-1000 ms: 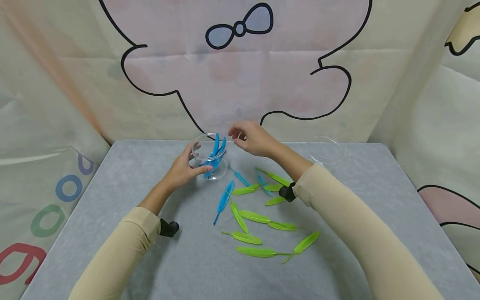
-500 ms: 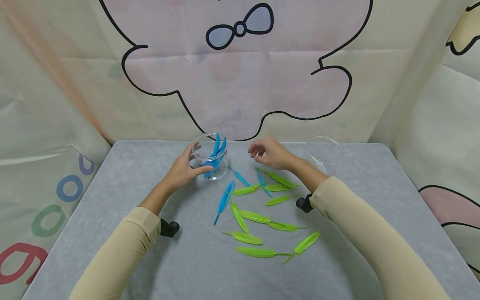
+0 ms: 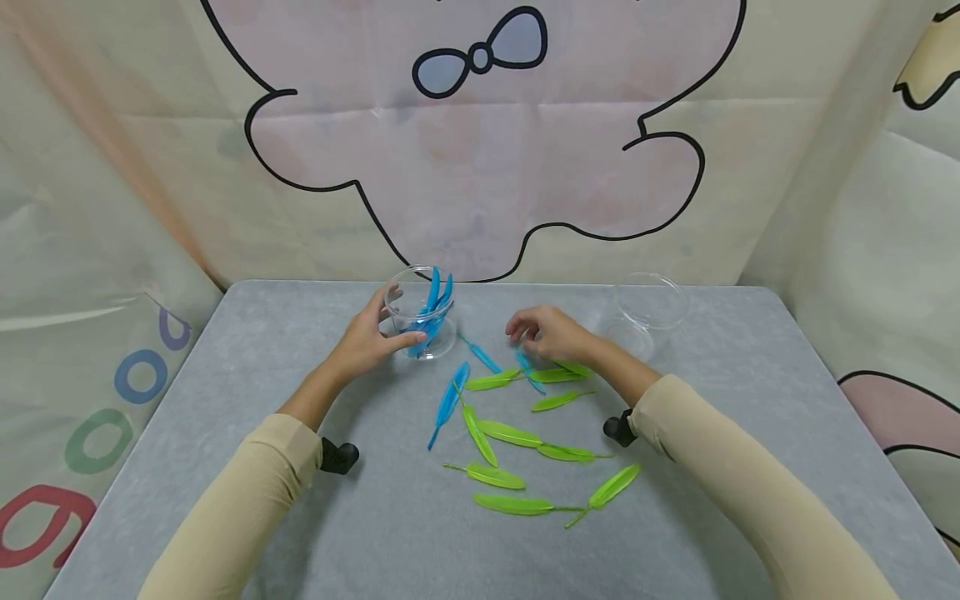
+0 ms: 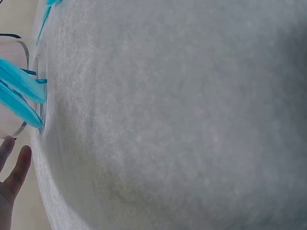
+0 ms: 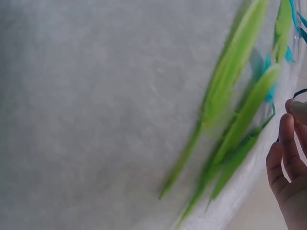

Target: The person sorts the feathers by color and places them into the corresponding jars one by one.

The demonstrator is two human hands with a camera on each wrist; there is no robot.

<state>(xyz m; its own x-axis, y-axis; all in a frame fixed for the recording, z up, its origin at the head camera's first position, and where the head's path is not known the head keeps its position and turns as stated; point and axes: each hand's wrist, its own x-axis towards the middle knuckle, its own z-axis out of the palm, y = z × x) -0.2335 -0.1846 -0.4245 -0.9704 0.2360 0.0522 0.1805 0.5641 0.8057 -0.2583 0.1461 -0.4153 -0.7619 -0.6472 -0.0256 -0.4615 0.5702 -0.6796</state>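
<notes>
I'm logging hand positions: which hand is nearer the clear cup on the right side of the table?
Right. The right hand is left of the clear cup; the left hand is farther left, holding another cup with blue feathers inside.

On your mottled grey table (image 3: 360, 533), slender bright-green feathers (image 3: 512, 504) and slim blue feathers (image 3: 449, 400) lie loose. Near its far edge stand a clear round cup (image 3: 409, 312) and, rightward, a second clear cup (image 3: 643, 315).
</notes>
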